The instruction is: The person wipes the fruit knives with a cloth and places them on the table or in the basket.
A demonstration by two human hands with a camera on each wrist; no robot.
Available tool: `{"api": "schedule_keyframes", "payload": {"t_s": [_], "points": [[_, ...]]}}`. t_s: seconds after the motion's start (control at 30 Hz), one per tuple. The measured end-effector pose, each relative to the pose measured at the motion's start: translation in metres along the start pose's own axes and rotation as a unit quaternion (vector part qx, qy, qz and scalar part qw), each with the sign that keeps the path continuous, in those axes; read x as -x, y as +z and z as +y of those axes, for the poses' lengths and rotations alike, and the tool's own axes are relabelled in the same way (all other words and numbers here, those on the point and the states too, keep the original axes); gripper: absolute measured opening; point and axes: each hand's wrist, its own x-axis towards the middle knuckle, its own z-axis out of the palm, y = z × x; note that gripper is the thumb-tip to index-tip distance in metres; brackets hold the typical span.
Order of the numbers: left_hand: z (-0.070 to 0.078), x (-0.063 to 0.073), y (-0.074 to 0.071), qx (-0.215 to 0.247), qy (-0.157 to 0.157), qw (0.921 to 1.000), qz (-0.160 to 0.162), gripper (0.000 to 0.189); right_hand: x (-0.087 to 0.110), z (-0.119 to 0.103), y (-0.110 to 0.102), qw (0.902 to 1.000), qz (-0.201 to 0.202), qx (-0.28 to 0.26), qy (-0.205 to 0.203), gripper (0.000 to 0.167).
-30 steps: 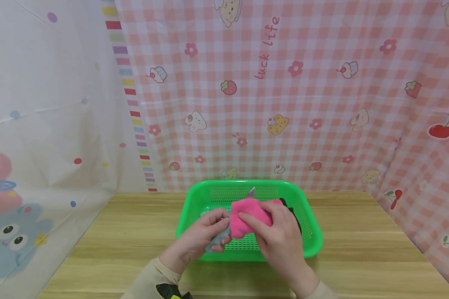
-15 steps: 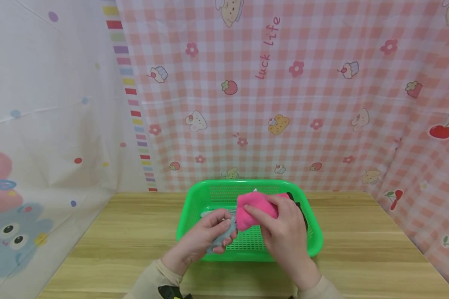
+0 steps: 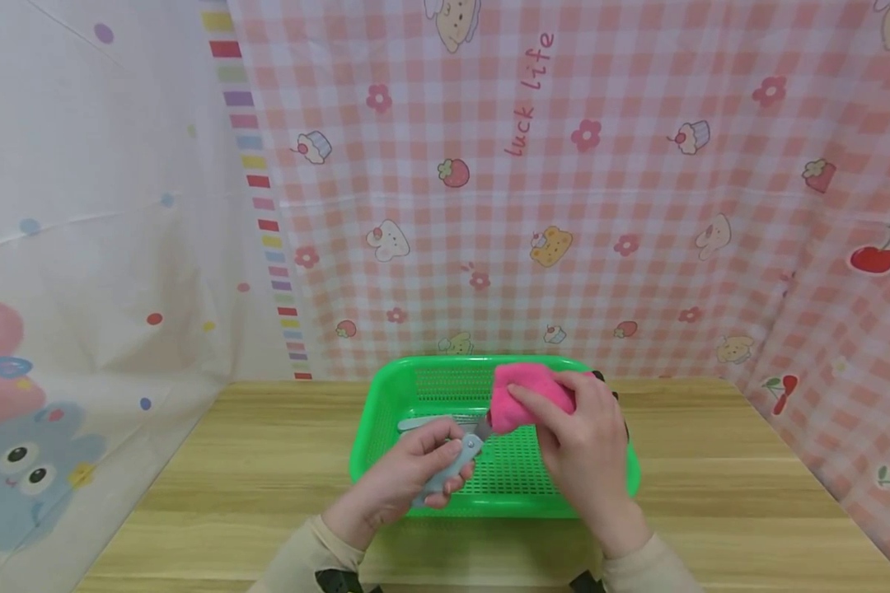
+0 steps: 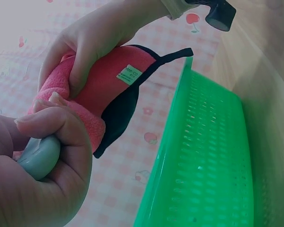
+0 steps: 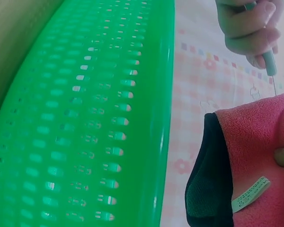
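My left hand grips the pale blue-grey handle of a folding knife, fingers curled round it. The base of its metal blade shows between handle and cloth; the tip is hidden. My right hand pinches a pink cloth with dark edging round the outer part of the blade. In the left wrist view the cloth shows a white label and a dark loop, and the rounded handle end pokes from my fist. Both hands are over a green basket.
Inside the basket, a pale-handled utensil lies toward the back left, partly behind my left hand. The basket stands on a wooden table. A pink checked curtain hangs behind it, and a white spotted one is at the left.
My right hand has drawn the cloth up and to the right, away from the handle. The blade's base now shows, while the tip that stuck out past the cloth is covered.
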Motion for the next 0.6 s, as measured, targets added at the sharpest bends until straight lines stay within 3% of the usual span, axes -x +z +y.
{"api": "schedule_keyframes", "payload": {"t_s": [0.37, 0.6], "points": [[-0.002, 0.000, 0.001, 0.003, -0.028, 0.9995, 0.013, 0.015, 0.004, 0.013, -0.010, 0.9996, 0.003, 0.018, 0.024, 0.046], [0.000, 0.001, 0.000, -0.013, -0.017, 0.9990, 0.039, 0.021, 0.007, 0.017, -0.019, 0.9997, 0.003, 0.007, 0.022, 0.048]]}}
